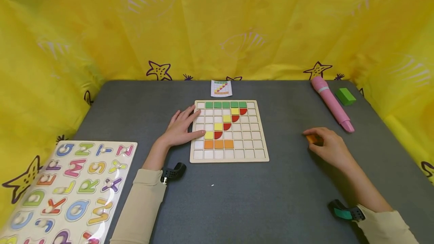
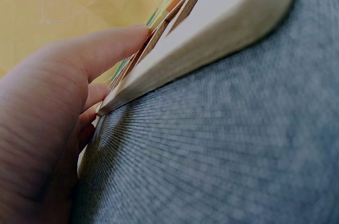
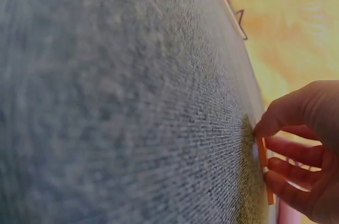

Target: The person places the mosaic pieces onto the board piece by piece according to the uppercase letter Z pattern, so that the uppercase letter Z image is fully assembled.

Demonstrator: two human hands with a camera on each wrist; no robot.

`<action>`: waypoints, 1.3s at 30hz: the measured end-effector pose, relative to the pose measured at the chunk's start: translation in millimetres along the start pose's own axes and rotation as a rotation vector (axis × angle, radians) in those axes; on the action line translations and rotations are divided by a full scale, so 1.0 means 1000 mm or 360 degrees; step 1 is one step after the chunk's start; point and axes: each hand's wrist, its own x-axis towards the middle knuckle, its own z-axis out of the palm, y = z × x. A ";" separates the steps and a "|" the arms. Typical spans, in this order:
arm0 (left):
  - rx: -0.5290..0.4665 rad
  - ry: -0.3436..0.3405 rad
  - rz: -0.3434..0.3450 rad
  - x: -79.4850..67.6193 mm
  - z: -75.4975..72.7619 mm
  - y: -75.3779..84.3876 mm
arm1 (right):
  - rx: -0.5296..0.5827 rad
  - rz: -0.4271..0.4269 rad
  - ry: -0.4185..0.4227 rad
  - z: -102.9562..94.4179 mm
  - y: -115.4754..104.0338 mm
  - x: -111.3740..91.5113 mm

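A wooden grid board lies mid-table with green squares along its top row. Yellow squares and red quarter-rounds step diagonally down it, above three orange squares in a lower row. My left hand rests on the board's left edge, fingers straight; in the left wrist view the thumb lies over the rim. Off to the right, my right hand pinches an orange piece low over the table. The right wrist view shows this orange piece edge-on, thin, between thumb and fingers.
A small pattern card lies behind the board. Beyond my right hand are a pink stick-shaped thing with a pale band and a green block. An alphabet puzzle with knobbed letters covers the near left. Yellow cloth hangs around the table.
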 end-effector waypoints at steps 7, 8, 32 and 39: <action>0.0012 0.0003 -0.0001 0.001 0.000 0.000 | 0.0075 0.0023 -0.0042 0.003 -0.006 0.004; 0.0012 0.0003 -0.0002 0.001 0.000 0.000 | 0.0101 0.0021 -0.0047 0.004 -0.007 0.005; -0.0002 0.0008 0.0010 0.001 0.000 -0.001 | 0.0453 0.0059 -0.0254 0.049 -0.069 0.038; -0.0004 0.0023 0.0017 -0.001 -0.001 0.000 | 0.0491 -0.0059 -0.0352 0.064 -0.095 0.050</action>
